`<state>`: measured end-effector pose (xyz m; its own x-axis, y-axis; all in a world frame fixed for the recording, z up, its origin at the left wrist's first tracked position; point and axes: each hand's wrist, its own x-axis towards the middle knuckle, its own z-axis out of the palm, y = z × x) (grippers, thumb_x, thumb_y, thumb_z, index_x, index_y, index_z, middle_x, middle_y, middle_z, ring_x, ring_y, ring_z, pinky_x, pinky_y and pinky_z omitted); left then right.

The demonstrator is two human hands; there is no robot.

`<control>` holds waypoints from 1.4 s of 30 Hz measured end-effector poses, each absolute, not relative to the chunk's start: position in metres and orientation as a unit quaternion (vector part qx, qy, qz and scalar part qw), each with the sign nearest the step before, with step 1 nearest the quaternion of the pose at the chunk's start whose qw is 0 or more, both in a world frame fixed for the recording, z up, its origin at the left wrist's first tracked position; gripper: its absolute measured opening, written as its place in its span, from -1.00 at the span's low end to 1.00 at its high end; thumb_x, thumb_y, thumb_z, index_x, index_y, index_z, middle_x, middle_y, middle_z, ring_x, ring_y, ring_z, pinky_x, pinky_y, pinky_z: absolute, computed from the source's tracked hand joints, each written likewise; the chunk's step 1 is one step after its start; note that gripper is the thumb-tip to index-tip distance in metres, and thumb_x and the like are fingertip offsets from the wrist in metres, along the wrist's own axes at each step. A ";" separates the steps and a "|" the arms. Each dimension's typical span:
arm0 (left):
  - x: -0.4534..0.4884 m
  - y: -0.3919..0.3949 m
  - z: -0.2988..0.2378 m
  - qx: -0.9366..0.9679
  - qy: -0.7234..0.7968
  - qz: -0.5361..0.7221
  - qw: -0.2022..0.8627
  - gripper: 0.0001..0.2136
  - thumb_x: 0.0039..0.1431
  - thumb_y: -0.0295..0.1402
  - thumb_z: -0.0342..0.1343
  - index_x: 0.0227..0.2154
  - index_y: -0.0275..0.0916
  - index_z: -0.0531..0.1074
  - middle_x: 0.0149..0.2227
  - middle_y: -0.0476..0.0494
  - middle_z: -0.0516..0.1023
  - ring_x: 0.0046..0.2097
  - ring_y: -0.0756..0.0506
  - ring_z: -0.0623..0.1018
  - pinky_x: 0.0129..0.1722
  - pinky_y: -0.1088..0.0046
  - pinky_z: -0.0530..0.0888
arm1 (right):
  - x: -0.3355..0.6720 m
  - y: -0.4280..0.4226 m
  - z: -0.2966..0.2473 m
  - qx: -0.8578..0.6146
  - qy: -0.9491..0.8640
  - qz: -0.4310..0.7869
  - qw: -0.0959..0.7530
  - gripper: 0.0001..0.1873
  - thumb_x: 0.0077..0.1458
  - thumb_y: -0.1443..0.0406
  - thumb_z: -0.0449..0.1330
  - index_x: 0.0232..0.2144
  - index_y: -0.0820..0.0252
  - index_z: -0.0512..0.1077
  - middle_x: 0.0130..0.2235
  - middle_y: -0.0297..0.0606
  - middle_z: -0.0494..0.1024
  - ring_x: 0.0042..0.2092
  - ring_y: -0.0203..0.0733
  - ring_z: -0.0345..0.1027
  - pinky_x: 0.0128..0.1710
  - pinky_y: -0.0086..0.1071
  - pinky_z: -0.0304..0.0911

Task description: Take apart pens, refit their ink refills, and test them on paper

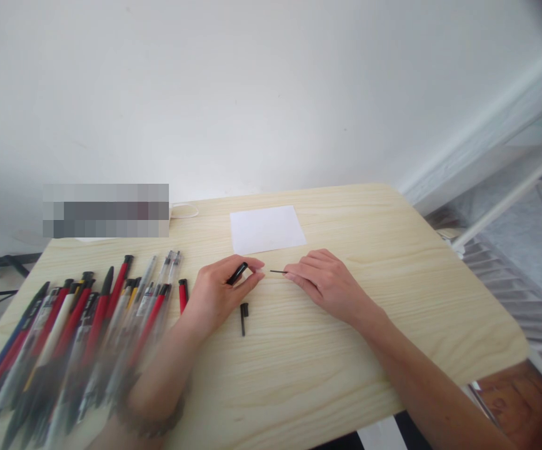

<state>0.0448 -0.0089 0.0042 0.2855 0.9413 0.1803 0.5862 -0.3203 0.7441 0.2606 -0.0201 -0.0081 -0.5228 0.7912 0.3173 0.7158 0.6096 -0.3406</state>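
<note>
My left hand (pixel 217 290) is closed, with a short black pen part (pixel 237 274) lodged between thumb and index finger. Its fingertips are pinched around something small and pale that I cannot make out. Facing it, my right hand (pixel 324 281) pinches a thin dark rod like a pen refill (pixel 277 271), whose tip points at the left fingertips with a small gap between. Just below the left hand lies a small black pen piece (pixel 243 319) with a wide head and a thin stem.
Many pens (pixel 97 319) in red, black, white and clear plastic lie side by side at the left of the wooden table (pixel 439 300). Behind my hands is a white sheet of paper (pixel 267 229). A blurred-out item (pixel 106 211) stands at the back left, near the wall.
</note>
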 end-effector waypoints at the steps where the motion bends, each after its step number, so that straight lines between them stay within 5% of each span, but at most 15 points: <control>1: 0.045 -0.009 0.004 0.744 0.514 0.313 0.289 -0.86 0.04 -0.29 0.14 -0.36 -0.21 0.49 -0.51 0.03 0.51 -0.49 0.05 0.45 -0.46 0.59 0.38 | 0.260 -0.020 -0.008 -0.433 -0.869 0.084 0.225 -0.75 0.22 0.27 -0.03 -0.28 0.20 0.44 -0.40 -0.28 0.51 -0.33 -0.27 0.31 -0.23 -0.34 0.10; 11: 0.045 -0.010 0.006 0.682 0.526 0.331 0.386 -0.81 0.06 -0.25 0.14 -0.32 -0.22 0.54 -0.30 -0.07 0.62 -0.26 -0.09 0.57 -0.26 0.48 0.48 | 0.259 -0.020 -0.008 -0.427 -0.874 0.070 0.224 -0.76 0.22 0.27 -0.02 -0.29 0.19 0.44 -0.43 -0.31 0.50 -0.34 -0.28 0.31 -0.24 -0.34 0.11; 18: 0.046 -0.010 0.005 0.694 0.539 0.323 0.351 -0.84 0.04 -0.29 0.14 -0.34 -0.21 0.54 -0.37 -0.03 0.61 -0.53 0.06 0.44 -0.53 0.59 0.38 | 0.262 -0.020 -0.008 -0.435 -0.868 0.074 0.227 -0.76 0.22 0.27 -0.02 -0.28 0.19 0.43 -0.39 -0.28 0.52 -0.32 -0.26 0.31 -0.21 -0.33 0.11; 26: 0.049 -0.013 0.006 0.724 0.539 0.318 0.291 -0.88 0.02 -0.29 0.16 -0.41 -0.22 0.50 -0.51 0.05 0.55 -0.62 0.10 0.30 -0.58 0.61 0.30 | 0.261 -0.021 -0.006 -0.437 -0.866 0.077 0.230 -0.75 0.22 0.27 -0.03 -0.28 0.20 0.44 -0.40 -0.28 0.51 -0.33 -0.25 0.30 -0.23 -0.33 0.10; 33: 0.044 -0.008 0.002 0.762 0.457 0.352 0.294 -0.89 0.06 -0.39 0.14 -0.36 -0.22 0.55 -0.29 -0.08 0.57 -0.28 -0.02 0.52 -0.22 0.53 0.41 | 0.262 -0.020 -0.008 -0.433 -0.869 0.065 0.231 -0.75 0.22 0.27 -0.02 -0.29 0.19 0.45 -0.40 -0.27 0.51 -0.32 -0.26 0.31 -0.23 -0.33 0.10; 42: 0.045 -0.010 0.005 0.738 0.498 0.329 0.314 -0.90 0.03 -0.35 0.17 -0.38 -0.21 0.55 -0.35 -0.03 0.60 -0.36 -0.02 0.53 -0.30 0.53 0.43 | 0.261 -0.020 -0.008 -0.429 -0.870 0.067 0.231 -0.76 0.21 0.28 -0.01 -0.28 0.21 0.44 -0.41 -0.29 0.50 -0.33 -0.27 0.29 -0.23 -0.34 0.10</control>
<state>0.0446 -0.0099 0.0052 0.2864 0.9425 0.1724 0.5286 -0.3055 0.7920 0.2610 -0.0205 -0.0078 -0.5245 0.7783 0.3451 0.7163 0.6225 -0.3153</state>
